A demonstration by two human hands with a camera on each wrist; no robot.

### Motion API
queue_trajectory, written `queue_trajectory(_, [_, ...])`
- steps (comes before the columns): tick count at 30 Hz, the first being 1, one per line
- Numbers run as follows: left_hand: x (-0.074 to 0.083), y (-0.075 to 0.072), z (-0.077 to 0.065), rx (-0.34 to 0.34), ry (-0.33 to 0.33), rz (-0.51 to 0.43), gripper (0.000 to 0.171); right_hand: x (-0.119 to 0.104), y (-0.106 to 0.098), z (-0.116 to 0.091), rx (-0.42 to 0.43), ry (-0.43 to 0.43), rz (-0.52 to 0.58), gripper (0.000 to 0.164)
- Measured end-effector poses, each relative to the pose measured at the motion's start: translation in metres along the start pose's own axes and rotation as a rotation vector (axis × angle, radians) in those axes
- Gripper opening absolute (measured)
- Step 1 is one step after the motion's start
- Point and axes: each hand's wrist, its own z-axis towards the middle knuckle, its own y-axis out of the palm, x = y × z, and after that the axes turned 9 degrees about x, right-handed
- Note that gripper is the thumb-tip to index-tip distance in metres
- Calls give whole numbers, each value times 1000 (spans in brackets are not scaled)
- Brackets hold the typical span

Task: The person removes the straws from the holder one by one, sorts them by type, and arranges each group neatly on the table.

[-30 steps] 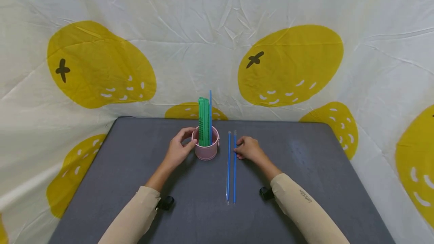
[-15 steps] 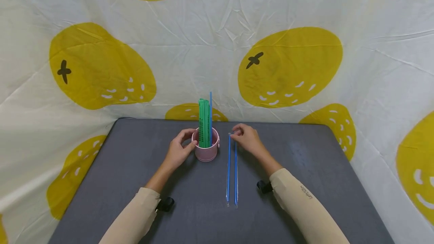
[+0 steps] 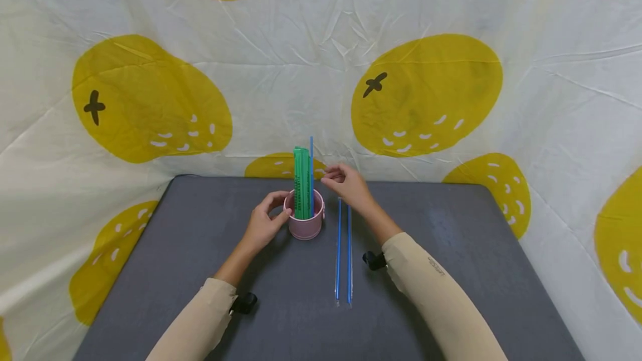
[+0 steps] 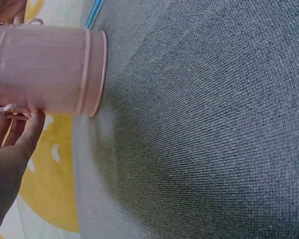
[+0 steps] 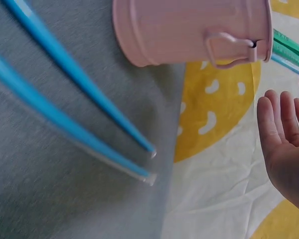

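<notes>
Head view: gripping ribbed, cylindrical pink bucket [image 3: 305, 229] with left hand [image 3: 263, 222]; hovering, loose-fingered, with right hand [image 3: 351, 188] near bucket's rim; slim, clear-wrapped blue sticks [image 3: 338, 255] right of bucket.

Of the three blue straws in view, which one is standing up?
The blue straw in the pink bucket, beside the green packets. The other two straws lie side by side on the table.

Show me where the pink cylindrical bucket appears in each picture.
Head: the pink cylindrical bucket stands just below and left of centre.
Left wrist: upper left, appearing sideways.
Right wrist: top edge, right of centre, partly cut off.
Shared landmark: the white cloth with yellow print.
</notes>
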Motion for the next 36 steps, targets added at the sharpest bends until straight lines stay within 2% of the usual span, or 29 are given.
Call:
queue_trajectory(5, [-2,-1,0,-3,3,5,44,-7,10,8,0,4,66,39])
queue_trajectory(10, [-4,0,0,-2,12,5,44,-15,14,16,-10,33,111,37])
queue_trajectory(17, [-3,0,1,0,17,-12,44,-23,17,25,-22,28,105,34])
queue_trajectory(25, [-2,1,2,-5,10,-23,45,-30,20,31,-30,35,51,33])
queue_trajectory(36, [1,2,2,1,1,-12,45,-33,23,34,-42,52,73,24])
